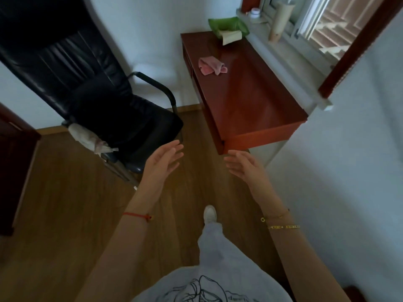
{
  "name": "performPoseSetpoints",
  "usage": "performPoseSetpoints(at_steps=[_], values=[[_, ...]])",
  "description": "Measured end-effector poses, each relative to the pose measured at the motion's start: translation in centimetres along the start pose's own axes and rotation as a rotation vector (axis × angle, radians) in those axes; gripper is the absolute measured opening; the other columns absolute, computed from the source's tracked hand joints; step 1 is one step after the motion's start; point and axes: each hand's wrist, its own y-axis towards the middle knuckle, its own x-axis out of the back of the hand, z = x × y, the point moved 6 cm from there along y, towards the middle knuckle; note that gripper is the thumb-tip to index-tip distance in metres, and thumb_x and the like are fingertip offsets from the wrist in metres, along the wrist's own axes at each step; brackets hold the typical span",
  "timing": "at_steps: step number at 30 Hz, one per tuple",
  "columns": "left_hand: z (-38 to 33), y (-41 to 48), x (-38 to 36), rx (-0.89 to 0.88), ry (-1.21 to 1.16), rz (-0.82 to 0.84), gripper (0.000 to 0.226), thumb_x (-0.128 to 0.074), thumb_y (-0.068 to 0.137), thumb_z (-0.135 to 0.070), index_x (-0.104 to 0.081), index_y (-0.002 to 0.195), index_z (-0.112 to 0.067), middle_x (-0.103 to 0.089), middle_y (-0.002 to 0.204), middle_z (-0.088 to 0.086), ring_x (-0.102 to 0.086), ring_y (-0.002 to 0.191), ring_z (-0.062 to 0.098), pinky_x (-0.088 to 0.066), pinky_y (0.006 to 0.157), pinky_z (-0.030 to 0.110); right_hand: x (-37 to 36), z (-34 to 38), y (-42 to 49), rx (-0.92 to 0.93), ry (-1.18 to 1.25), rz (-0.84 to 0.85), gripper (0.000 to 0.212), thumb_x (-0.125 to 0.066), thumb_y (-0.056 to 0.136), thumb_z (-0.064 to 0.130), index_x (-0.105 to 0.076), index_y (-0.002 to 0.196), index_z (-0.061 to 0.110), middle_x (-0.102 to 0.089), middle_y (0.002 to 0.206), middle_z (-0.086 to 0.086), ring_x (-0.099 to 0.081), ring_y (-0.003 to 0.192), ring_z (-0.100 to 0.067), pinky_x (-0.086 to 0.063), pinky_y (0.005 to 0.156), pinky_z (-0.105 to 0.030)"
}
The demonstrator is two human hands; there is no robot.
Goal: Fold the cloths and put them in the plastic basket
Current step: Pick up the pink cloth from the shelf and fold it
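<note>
Plainly, nothing was held: the left hand [163,161] and the right hand [242,165] were raised over the wooden floor [65,182]. They were kept apart from each other, with palms turned inward and fingers loosely straight. A pink cloth [212,66] was seen lying crumpled on the red-brown table [250,101], near its left edge and in the far half. Its long axis was set slantwise across the table's width, with one rolled end pointed to the right. At the table's far end the green plastic basket [227,26] was placed. A pale cloth [232,37] was draped over its near rim, the free end pointed down the table towards the camera; how much of it lay inside could not be made out. A whitish cloth [91,139] was hung over the front corner of the black chair [98,83], its length run along the seat edge and its narrow tip pointed lower right. The chair's back was cut off by the frame, and the things on the windowsill [290,53] were too blurred to be told.
</note>
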Motion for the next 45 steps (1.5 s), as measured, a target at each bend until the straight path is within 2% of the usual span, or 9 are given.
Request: performPoseSetpoints(at_steps=[11,21,27,33,36,38,40,42,45], values=[[-5.7,24.0,-3.6,-0.009,-0.020,-0.017,0.026,-0.051,0.100,-0.018,-0.066,0.121,-0.022,-0.071,0.119,-0.003,-0.066,0.113,0.013,-0.049,0.103,0.039,0.2,8.0,23.1,0.005,0.012,-0.026,0.026,-0.046,0.102,0.023,-0.067,0.114,0.015,-0.074,0.107,-0.006,-0.069,0.102,-0.021,-0.055,0.094,-0.036],[-7.8,43.7,-6.3,0.068,0.084,0.011,0.026,-0.056,0.097,-0.013,-0.065,0.122,-0.016,-0.070,0.118,0.001,-0.067,0.108,0.016,-0.051,0.097,0.032,-0.1,11.4,40.6,-0.053,-0.016,-0.143,0.023,-0.048,0.101,0.019,-0.068,0.110,0.013,-0.073,0.102,-0.008,-0.068,0.095,-0.021,-0.055,0.090,-0.035],[-8.5,57.4,-7.3,0.080,0.243,0.074,0.024,-0.059,0.094,-0.007,-0.065,0.103,-0.028,-0.069,0.102,-0.009,-0.065,0.090,0.007,-0.053,0.088,0.025,-0.5,12.1,51.3,-0.083,-0.036,-0.238,0.023,-0.053,0.098,0.020,-0.066,0.114,0.010,-0.073,0.102,-0.009,-0.067,0.092,-0.020,-0.054,0.089,-0.037],[-8.9,68.3,-10.7,-0.089,0.615,0.325,0.026,-0.065,0.089,-0.006,-0.066,0.114,-0.013,-0.066,0.099,-0.008,-0.062,0.090,0.009,-0.045,0.072,0.012,-0.6,11.5,60.1,-0.137,-0.041,-0.383,0.015,-0.054,0.096,0.018,-0.067,0.103,0.016,-0.071,0.095,-0.004,-0.065,0.084,-0.017,-0.056,0.082,-0.036],[-8.1,71.1,-13.9,-0.210,0.765,0.476,0.022,-0.067,0.088,-0.006,-0.068,0.109,-0.008,-0.070,0.096,0.003,-0.067,0.086,0.020,-0.054,0.075,0.024,-0.5,9.7,63.4,-0.256,-0.006,-0.448,0.016,-0.051,0.096,0.015,-0.065,0.101,0.019,-0.066,0.100,-0.007,-0.062,0.087,-0.017,-0.058,0.084,-0.039],[-7.7,71.8,-16.3,-0.374,0.792,0.596,0.001,-0.068,0.089,-0.015,-0.068,0.089,-0.015,-0.068,0.079,-0.007,-0.068,0.071,0.004,-0.054,0.069,0.019,-0.4,8.3,65.1,-0.331,0.022,-0.461,0.021,-0.048,0.097,0.013,-0.064,0.108,0.015,-0.065,0.104,-0.009,-0.062,0.093,-0.020,-0.058,0.087,-0.041],[-6.2,72.9,-18.1,-0.491,0.802,0.670,0.007,-0.070,0.089,-0.023,-0.068,0.085,-0.018,-0.066,0.078,-0.017,-0.066,0.071,-0.005,-0.052,0.065,0.011,-0.1,7.2,66.2,-0.379,0.052,-0.479,0.025,-0.045,0.097,0.011,-0.064,0.114,0.011,-0.065,0.110,-0.008,-0.062,0.098,-0.021,-0.057,0.089,-0.041],[-3.7,74.4,-18.9,-0.520,0.939,0.718,0.011,-0.073,0.086,-0.020,-0.069,0.097,-0.023,-0.068,0.088,-0.016,-0.065,0.079,-0.006,-0.056,0.072,0.017,0.4,6.2,66.8,-0.393,0.073,-0.504,0.026,-0.044,0.097,0.010,-0.064,0.113,0.013,-0.066,0.113,-0.006,-0.063,0.103,-0.022,-0.057,0.088,-0.039],[-1.2,75.5,-19.8,-0.591,1.157,0.765,0.020,-0.077,0.078,-0.013,-0.070,0.090,-0.027,-0.072,0.098,-0.014,-0.063,0.101,0.004,-0.050,0.094,0.032,1.2,4.8,67.5,-0.401,0.099,-0.532,0.023,-0.045,0.096,0.012,-0.065,0.106,0.017,-0.070,0.107,-0.002,-0.065,0.099,-0.020,-0.058,0.086,-0.036]])
